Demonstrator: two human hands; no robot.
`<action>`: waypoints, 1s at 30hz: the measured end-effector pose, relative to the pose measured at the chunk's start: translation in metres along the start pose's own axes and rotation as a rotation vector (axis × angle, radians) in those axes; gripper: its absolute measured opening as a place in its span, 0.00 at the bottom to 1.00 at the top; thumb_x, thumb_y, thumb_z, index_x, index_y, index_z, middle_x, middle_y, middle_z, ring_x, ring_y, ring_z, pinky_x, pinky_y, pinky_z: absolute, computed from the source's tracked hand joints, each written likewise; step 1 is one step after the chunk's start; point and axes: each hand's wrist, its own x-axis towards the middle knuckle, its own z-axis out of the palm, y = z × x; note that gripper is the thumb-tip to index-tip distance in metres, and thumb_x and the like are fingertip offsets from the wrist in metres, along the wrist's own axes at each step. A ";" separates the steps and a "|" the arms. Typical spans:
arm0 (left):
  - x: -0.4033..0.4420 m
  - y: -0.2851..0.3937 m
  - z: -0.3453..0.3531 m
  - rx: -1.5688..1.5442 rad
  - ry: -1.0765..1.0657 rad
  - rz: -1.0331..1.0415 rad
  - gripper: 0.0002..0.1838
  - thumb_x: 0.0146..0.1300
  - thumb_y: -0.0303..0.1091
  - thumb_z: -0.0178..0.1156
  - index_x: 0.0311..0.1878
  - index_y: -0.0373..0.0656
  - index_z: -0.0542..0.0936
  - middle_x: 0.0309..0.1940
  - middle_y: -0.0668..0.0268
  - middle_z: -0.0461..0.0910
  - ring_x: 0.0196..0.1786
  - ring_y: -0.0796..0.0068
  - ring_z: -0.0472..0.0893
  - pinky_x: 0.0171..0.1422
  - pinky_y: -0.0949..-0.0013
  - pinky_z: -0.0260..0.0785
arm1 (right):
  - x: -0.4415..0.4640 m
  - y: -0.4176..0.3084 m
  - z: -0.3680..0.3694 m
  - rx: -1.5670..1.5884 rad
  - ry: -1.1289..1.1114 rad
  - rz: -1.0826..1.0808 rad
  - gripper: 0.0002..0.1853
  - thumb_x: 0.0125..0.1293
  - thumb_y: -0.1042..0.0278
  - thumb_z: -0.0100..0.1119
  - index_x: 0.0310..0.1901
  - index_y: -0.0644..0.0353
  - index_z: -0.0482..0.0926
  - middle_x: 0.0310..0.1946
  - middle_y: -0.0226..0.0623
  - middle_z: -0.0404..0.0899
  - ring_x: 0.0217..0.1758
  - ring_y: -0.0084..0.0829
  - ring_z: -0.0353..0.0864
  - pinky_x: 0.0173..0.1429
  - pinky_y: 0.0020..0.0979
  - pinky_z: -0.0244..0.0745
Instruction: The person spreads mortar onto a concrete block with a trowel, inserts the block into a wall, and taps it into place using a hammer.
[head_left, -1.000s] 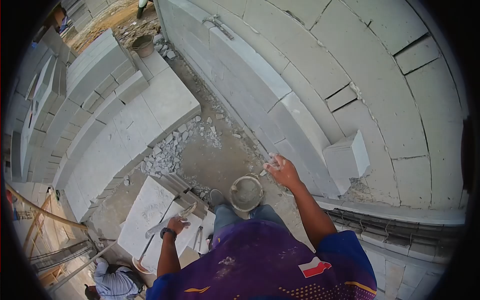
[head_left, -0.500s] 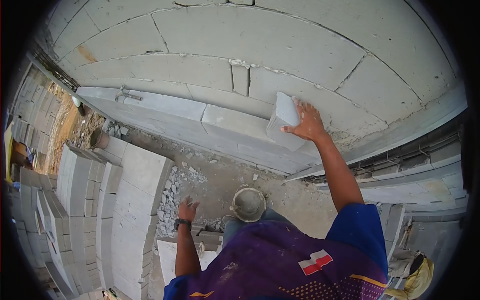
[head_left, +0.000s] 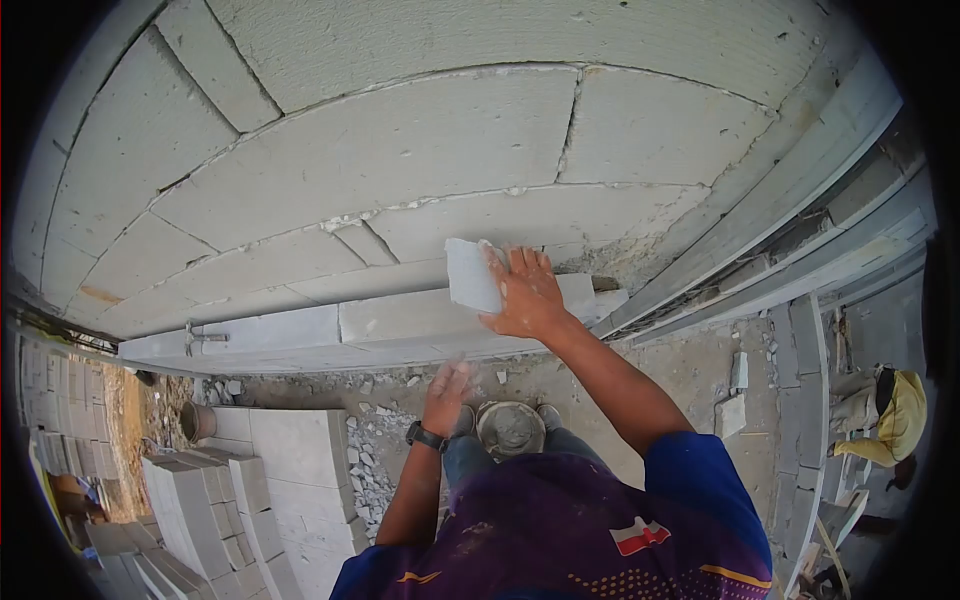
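My right hand (head_left: 528, 292) grips a small cut piece of pale lightweight block (head_left: 471, 276), thumb on the near side and fingers over its right edge. The piece is at the top of a low course of blocks (head_left: 400, 318) along the wall; whether it rests on the course or is held just above is hard to tell. Lower and to the left, my left hand (head_left: 449, 398) hangs in the air, slightly blurred, with its fingers stretched out and nothing in it. Below, between my feet, stands a bucket (head_left: 511, 430) with grey material inside.
The tall block wall (head_left: 400, 150) rises ahead. A hammer-like metal tool (head_left: 206, 338) lies on the low course. Stacked blocks (head_left: 295, 450) and rubble (head_left: 368, 480) are at left, with another bucket (head_left: 198, 421) behind. At right, a person in yellow (head_left: 898, 420) bends beyond a low wall (head_left: 803, 440).
My view has shifted to the right. My right hand still grips the block piece, which now shows a broad flat face. My left hand has come up nearer to the low course.
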 end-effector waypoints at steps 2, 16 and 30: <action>0.012 0.050 0.011 -0.264 -0.082 -0.113 0.43 0.72 0.61 0.55 0.77 0.40 0.57 0.66 0.50 0.71 0.62 0.59 0.77 0.68 0.54 0.70 | -0.012 -0.009 0.005 -0.006 0.088 -0.006 0.60 0.47 0.43 0.73 0.79 0.55 0.52 0.66 0.57 0.66 0.69 0.52 0.64 0.75 0.48 0.52; 0.056 0.097 -0.020 -0.332 -0.679 -0.392 0.54 0.69 0.72 0.48 0.83 0.46 0.38 0.81 0.49 0.47 0.80 0.44 0.53 0.80 0.43 0.47 | -0.080 -0.075 0.024 0.035 0.511 0.465 0.56 0.43 0.52 0.75 0.75 0.62 0.60 0.60 0.60 0.67 0.64 0.54 0.67 0.67 0.48 0.59; 0.012 -0.044 0.036 -0.091 -0.870 -0.724 0.41 0.71 0.72 0.42 0.77 0.54 0.58 0.70 0.60 0.66 0.69 0.58 0.71 0.71 0.48 0.64 | -0.245 -0.192 -0.012 0.273 0.736 1.274 0.55 0.48 0.44 0.77 0.74 0.61 0.60 0.61 0.55 0.70 0.65 0.53 0.69 0.69 0.51 0.60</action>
